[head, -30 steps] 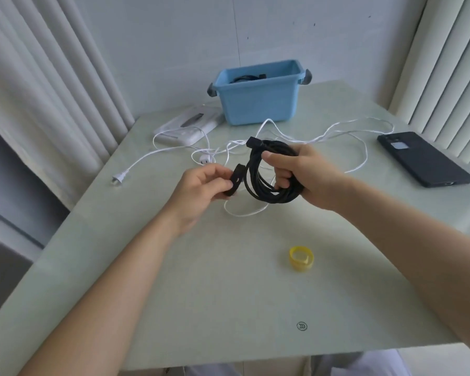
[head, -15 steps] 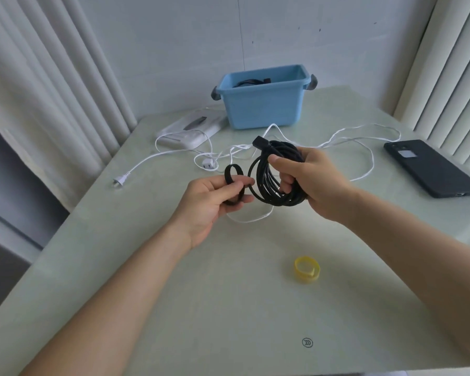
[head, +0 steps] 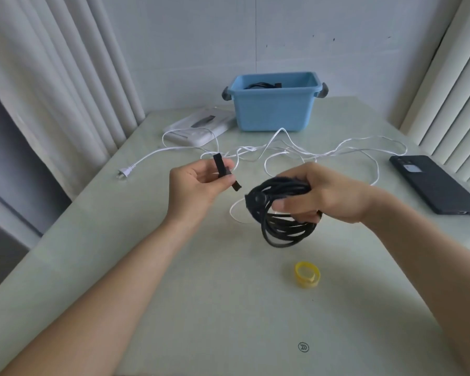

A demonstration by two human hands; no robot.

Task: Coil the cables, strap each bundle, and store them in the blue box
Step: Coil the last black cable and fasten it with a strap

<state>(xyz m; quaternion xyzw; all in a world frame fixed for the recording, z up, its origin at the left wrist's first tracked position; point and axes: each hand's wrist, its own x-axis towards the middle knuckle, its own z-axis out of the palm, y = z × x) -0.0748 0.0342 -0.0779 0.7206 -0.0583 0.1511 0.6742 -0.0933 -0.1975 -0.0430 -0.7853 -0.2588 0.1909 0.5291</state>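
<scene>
Black cable (head: 282,227) is coiled and held above the surface (head: 228,308) in the right hand (head: 334,194), fingers curled tight round the loops. Black strap (head: 220,166) was a small ring against the coil half a second ago. Now the left hand (head: 196,185) pinches it opened out into a strip, apart from the coil. So strapping this bundle looks about to start, not done. White cable (head: 282,150) lies loose, uncoiled. Yellow strap (head: 307,274) sits rolled nearby. Blue box (head: 274,112) at the back already holds something dark, likely a cable.
</scene>
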